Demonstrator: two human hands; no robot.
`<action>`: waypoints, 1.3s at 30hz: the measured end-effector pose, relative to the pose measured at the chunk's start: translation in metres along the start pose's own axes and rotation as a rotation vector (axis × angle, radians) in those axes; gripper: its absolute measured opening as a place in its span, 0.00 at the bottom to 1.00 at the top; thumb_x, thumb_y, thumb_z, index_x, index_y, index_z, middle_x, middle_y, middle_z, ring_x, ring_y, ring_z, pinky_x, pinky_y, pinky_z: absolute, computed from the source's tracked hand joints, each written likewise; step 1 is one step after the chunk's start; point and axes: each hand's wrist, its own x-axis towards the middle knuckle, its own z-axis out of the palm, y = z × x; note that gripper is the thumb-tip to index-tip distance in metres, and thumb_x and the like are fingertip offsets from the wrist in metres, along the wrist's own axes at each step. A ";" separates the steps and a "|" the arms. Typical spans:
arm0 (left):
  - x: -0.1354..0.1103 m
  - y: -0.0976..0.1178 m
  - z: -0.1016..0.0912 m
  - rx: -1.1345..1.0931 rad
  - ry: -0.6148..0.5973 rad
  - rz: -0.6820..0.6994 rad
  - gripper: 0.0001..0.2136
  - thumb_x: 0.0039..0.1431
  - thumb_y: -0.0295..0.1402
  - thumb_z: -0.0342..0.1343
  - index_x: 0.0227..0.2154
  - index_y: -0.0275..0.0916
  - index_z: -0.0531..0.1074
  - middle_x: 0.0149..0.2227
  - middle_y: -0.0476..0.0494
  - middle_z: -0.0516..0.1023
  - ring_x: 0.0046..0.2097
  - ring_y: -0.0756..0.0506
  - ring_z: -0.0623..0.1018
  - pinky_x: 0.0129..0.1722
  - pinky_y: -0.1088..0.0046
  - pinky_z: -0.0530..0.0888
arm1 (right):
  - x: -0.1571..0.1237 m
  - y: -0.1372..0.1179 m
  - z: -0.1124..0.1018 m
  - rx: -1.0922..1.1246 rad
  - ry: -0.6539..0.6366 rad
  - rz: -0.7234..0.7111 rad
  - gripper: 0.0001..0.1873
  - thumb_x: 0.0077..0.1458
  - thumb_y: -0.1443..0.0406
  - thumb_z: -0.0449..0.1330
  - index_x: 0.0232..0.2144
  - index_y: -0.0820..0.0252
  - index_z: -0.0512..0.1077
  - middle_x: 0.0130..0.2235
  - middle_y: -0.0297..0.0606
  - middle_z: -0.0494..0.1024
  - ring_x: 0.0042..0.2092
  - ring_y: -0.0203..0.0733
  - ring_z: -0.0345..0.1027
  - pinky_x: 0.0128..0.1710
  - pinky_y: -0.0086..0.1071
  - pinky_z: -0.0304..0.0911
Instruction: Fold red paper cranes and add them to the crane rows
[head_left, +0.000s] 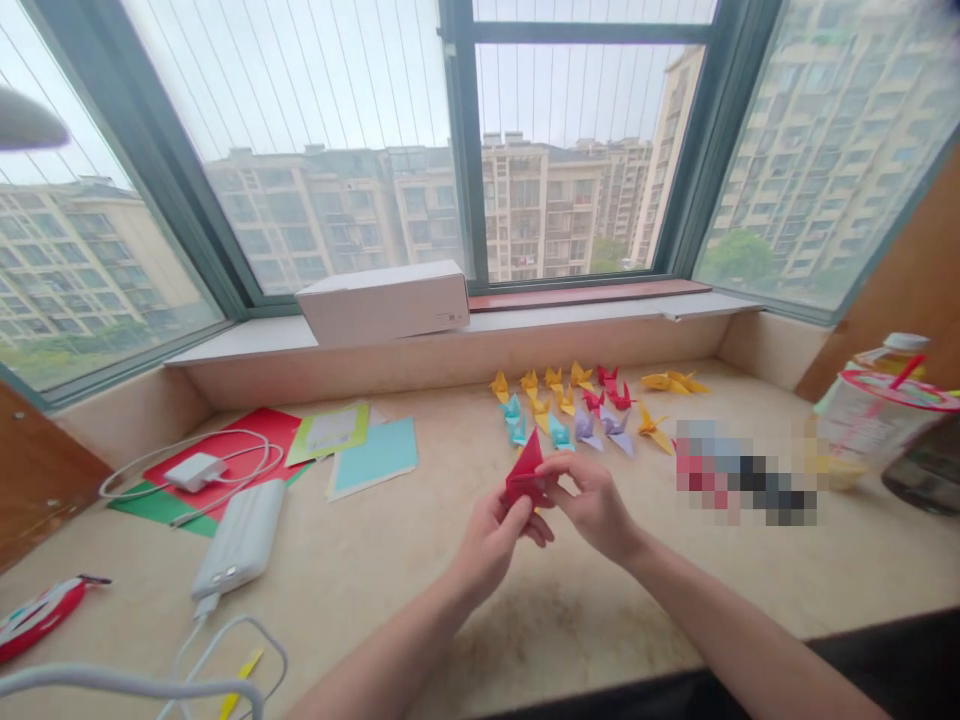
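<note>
A small folded piece of red origami paper (527, 470) is held up between both hands above the stone-look counter. My left hand (499, 530) pinches its lower left side, thumb in front and fingers behind. The thumb and fingers of my right hand (589, 500) are closed on its right edge. One corner of the paper points upward. Just beyond it stand several folded paper cranes: yellow ones (541, 412), red ones (619, 395), light blue ones (559, 432) and lilac ones (616, 430).
Left on the counter (360, 600) lie red paper (262, 440), blue paper (379, 458), a white charger (195, 470), a power bank (241, 540) and cables. Right are a lidded drink cup (874, 420) and a bottle (896, 350). A white box (386, 305) rests on the sill.
</note>
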 end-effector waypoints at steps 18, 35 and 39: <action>-0.008 -0.003 0.002 0.419 0.098 0.047 0.19 0.64 0.51 0.47 0.34 0.37 0.66 0.17 0.58 0.61 0.16 0.55 0.59 0.15 0.79 0.55 | -0.004 0.000 0.003 -0.098 0.033 -0.104 0.05 0.58 0.65 0.62 0.37 0.54 0.78 0.40 0.40 0.79 0.43 0.45 0.75 0.44 0.39 0.71; -0.004 0.006 0.000 0.245 0.154 0.008 0.25 0.60 0.58 0.47 0.23 0.39 0.61 0.16 0.57 0.60 0.15 0.56 0.60 0.15 0.79 0.55 | -0.006 0.002 0.000 -0.116 -0.191 -0.271 0.18 0.63 0.69 0.56 0.53 0.47 0.74 0.50 0.42 0.74 0.51 0.45 0.71 0.51 0.42 0.71; -0.002 0.003 -0.003 0.308 0.182 0.014 0.29 0.63 0.58 0.42 0.20 0.36 0.65 0.13 0.53 0.62 0.14 0.55 0.62 0.14 0.79 0.55 | -0.007 0.002 -0.001 -0.157 -0.234 -0.269 0.20 0.64 0.68 0.54 0.55 0.45 0.72 0.51 0.42 0.74 0.53 0.47 0.70 0.53 0.43 0.69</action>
